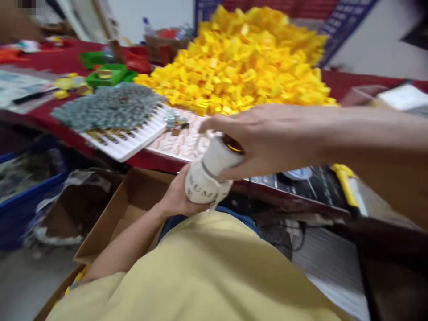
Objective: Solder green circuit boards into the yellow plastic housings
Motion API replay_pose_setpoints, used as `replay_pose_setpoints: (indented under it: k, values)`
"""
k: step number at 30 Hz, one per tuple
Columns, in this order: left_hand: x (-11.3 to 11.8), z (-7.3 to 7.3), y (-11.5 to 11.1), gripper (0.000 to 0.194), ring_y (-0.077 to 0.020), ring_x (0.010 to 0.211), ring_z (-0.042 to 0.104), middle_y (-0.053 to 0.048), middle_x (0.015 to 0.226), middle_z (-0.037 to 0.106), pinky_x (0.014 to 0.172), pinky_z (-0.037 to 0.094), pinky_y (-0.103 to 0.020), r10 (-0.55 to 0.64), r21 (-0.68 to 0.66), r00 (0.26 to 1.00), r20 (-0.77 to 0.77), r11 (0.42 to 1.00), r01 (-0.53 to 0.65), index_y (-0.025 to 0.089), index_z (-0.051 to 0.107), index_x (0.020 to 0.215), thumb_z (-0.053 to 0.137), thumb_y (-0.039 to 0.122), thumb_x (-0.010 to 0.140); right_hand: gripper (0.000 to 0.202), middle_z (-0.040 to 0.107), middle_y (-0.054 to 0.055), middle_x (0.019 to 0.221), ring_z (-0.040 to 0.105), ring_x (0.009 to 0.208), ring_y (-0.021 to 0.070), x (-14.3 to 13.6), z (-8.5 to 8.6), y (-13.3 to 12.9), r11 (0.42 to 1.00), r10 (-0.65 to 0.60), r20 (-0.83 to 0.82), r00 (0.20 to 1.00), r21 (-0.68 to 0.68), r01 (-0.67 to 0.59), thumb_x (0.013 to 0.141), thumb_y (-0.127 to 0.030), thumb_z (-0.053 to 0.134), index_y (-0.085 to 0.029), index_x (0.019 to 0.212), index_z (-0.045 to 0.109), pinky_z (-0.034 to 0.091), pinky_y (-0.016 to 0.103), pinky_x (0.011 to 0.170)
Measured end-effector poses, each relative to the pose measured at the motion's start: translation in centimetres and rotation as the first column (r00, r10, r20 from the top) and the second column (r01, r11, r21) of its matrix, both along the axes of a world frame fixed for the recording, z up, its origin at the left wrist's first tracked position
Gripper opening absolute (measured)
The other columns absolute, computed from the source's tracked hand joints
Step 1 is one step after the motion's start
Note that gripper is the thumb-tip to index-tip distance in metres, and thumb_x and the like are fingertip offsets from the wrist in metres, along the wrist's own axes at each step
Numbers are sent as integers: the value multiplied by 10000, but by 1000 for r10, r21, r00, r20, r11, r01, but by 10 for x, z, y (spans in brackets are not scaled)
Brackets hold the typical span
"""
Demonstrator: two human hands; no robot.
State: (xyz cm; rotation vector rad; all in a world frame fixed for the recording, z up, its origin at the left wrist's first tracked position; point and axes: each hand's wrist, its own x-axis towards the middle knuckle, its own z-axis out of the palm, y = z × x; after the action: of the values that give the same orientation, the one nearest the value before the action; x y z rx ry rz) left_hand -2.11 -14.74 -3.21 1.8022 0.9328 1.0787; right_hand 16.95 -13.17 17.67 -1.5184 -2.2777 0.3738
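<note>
A white bottle [204, 182] with dark lettering and a narrower white upper part leans in front of my body. A thin dark ring runs between its two parts, and its top shows a dark, amber-toned round end. My left hand [175, 196] is wrapped around the lower body of the bottle. Over the upper part arches my right hand [257, 140], its thumb against the near side and its fingers curled around the far side. Motion blur and the right hand hide some of the bottle's top.
A large heap of yellow pieces [240, 67] covers the back of the red-covered table. Left of it, grey pieces [113, 104] are piled on a white ribbed tray [129, 151]. Below stand an open cardboard box [110, 218] and a blue crate [23, 196]. Green trays [107, 75] sit farther back.
</note>
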Motion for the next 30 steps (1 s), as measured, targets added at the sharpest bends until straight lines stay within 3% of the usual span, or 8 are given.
replay_pose_setpoints:
  k: [2, 4, 8, 11, 14, 19, 23, 30]
  values:
    - [6, -9, 10, 1119, -354, 1252, 565, -166, 1344, 563, 1087, 460, -551, -9, -36, 1000, 20, 999, 10, 145, 347, 1444, 887, 460, 516, 786, 658, -109, 790, 687, 677, 86, 11, 9, 9, 982, 155, 355, 922, 45, -183, 499, -385, 882, -243, 1235, 645, 453, 106, 524]
    - [10, -17, 16, 1145, -351, 1228, 586, -170, 1310, 582, 1074, 477, -550, -8, -62, 999, 32, 998, 10, 128, 331, 1440, 889, 480, 503, 867, 665, -99, 944, 711, 856, 134, 29, 20, 9, 979, 143, 418, 897, 76, -191, 615, -412, 806, -243, 1409, 501, 487, 157, 646]
    - [8, -27, 21, 1165, -347, 1185, 619, -180, 1264, 605, 1044, 512, -538, 39, -55, 999, -23, 998, -40, 114, 357, 1393, 908, 548, 463, 636, 618, -125, 1093, 634, 1066, 84, 85, 13, -11, 994, 43, -267, 963, 111, -13, 789, -351, 610, -223, 1397, 478, 433, 159, 802]
    - [2, -29, 24, 1051, -329, 1124, 657, -164, 1187, 653, 1008, 547, -516, 42, 20, 996, -82, 999, -40, 124, 418, 1320, 913, 536, 489, 619, 614, -76, 1232, 615, 1114, 99, 129, -40, -22, 981, 52, -736, 675, 163, 103, 784, -474, 684, -244, 1335, 520, 490, 205, 910]
    - [1, -28, 23, 938, -316, 1043, 686, -139, 1084, 692, 947, 580, -502, 148, 78, 985, -83, 987, -142, 135, 486, 1204, 900, 579, 489, 827, 601, 34, 1298, 657, 1048, 155, 154, -123, -29, 962, -87, -805, 587, 86, 260, 765, -618, 662, -267, 1440, 340, 552, 303, 838]
    - [7, -26, 21, 944, -292, 993, 692, -117, 1027, 693, 944, 583, -474, 264, 104, 963, -55, 961, -257, 160, 515, 1108, 839, 732, 430, 819, 638, 81, 1031, 647, 899, 255, 148, -237, -30, 765, -448, -699, 558, 23, 643, 576, -666, 817, -202, 1163, 483, 563, 452, 838]
    - [5, -27, 26, 900, -291, 1004, 696, -128, 1058, 696, 924, 590, -456, 236, 94, 962, -140, 970, -224, 159, 512, 1093, 875, 649, 432, 759, 630, 88, 1083, 625, 946, 259, 140, -266, -18, 701, -528, -599, 602, 92, 707, 615, -671, 802, -204, 1134, 505, 530, 448, 903]
    - [4, -30, 28, 983, -360, 1125, 658, -186, 1177, 663, 1022, 521, -551, 209, -29, 957, -202, 975, -219, 124, 493, 1198, 903, 552, 413, 842, 572, 152, 1293, 540, 1202, 313, 154, -262, -18, 710, -514, -397, 760, 299, 637, 725, -638, 763, -170, 1363, 475, 411, 495, 1072]
